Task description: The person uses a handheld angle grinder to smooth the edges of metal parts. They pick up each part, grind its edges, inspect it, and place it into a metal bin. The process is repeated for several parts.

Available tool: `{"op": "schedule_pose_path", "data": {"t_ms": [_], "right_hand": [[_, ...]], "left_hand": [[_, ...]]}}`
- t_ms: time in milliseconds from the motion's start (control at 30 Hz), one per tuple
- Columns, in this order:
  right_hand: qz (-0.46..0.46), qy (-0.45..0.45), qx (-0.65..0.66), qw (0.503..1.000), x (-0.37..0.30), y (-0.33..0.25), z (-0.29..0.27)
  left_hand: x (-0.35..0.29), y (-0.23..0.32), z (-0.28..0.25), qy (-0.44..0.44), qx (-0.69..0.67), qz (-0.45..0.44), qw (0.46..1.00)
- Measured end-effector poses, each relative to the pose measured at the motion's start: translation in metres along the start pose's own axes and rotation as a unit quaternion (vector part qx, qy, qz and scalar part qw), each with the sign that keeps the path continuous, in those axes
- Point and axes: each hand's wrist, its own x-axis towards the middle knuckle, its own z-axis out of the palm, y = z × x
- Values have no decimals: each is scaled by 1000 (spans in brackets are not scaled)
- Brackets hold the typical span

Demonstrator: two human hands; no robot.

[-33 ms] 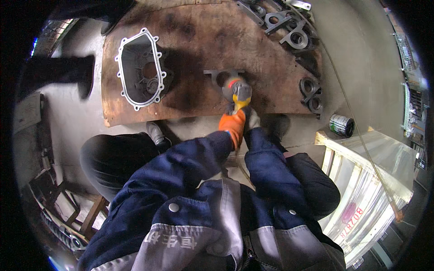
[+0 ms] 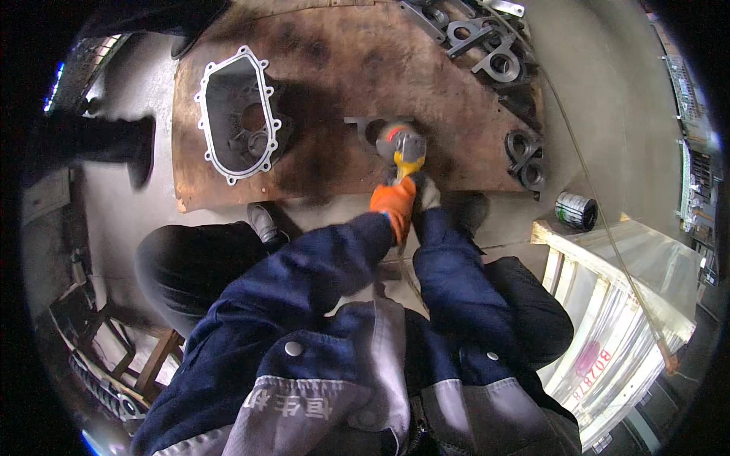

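a seated person, seen from above, holds a yellow and grey power tool in front of them. the left hand, in an orange glove, has its fingers clamped round the handle; the right hand, in a pale glove, sits close against it, probably for steadiness, its fingers too hidden to tell. the tool's head covers the right side of a dark metal bracket, lying on a brown board that seemingly supports it. a metal housing stands left, apparently out of the way.

Arms converge forward; hands side by side, left clenched.
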Motion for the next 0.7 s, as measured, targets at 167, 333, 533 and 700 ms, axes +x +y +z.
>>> {"op": "schedule_pose_path", "data": {"t_ms": [167, 333, 533, 700], "right_hand": [[110, -54, 444, 888, 9, -96, -87], [43, -91, 600, 794, -49, -204, -225], [43, -8, 582, 812, -151, -281, -324], [31, -74, 649, 757, -195, -274, -335]], "left_hand": [[32, -25, -45, 125, -316, -47, 939], [56, -74, -91, 318, 22, -128, 939], [83, -86, -88, -35, 169, -150, 973], [68, -80, -74, -1, 215, -222, 951]]}}
